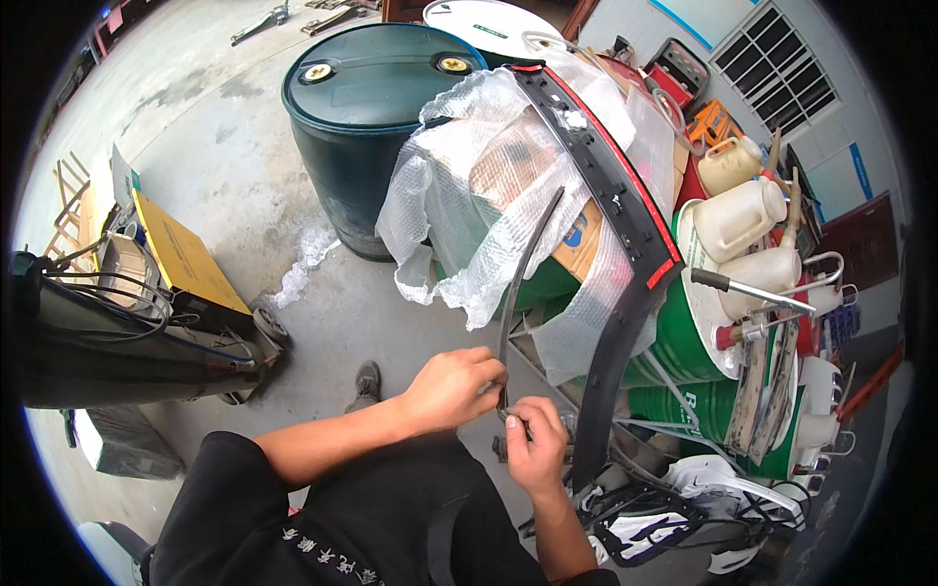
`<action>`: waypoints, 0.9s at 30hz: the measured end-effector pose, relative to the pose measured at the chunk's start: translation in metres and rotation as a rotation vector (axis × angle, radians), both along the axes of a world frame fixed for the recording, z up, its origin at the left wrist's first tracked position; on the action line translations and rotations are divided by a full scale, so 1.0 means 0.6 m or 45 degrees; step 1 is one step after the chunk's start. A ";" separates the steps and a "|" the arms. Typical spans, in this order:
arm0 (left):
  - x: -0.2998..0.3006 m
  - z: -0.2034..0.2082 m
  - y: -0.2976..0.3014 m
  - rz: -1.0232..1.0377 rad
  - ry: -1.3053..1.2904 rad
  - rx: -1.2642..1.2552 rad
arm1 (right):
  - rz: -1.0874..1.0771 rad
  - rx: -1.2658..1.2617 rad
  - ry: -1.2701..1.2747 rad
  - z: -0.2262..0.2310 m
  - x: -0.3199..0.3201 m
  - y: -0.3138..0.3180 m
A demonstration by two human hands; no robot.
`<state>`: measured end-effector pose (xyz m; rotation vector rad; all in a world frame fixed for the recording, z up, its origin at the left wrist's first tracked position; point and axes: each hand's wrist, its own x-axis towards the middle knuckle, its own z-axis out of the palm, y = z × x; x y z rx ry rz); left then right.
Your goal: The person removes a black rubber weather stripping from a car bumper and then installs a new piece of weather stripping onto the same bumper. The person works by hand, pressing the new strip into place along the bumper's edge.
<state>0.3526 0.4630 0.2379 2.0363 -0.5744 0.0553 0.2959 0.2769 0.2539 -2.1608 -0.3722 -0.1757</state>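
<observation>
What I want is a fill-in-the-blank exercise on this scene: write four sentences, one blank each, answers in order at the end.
1. The left hand and the right hand both hold one thin, curved, ____ strip.
2. The long, curved, black panel carries ____ edging on its right side.
3. The large, dark teal plastic drum has ____ round caps on its top.
4. The flat, rectangular board at the left is ____ in colour.

Missing words: black; red; two; yellow.
</observation>
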 end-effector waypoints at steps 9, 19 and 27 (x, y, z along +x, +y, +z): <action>0.023 -0.008 0.014 -0.108 -0.147 0.235 | 0.055 -0.054 -0.113 -0.006 -0.003 -0.003; 0.066 -0.049 0.030 0.169 0.037 0.032 | -0.002 0.002 -0.059 0.001 -0.002 0.000; 0.052 -0.057 0.033 -0.139 0.931 -0.970 | -0.022 0.008 -0.046 0.003 -0.005 -0.001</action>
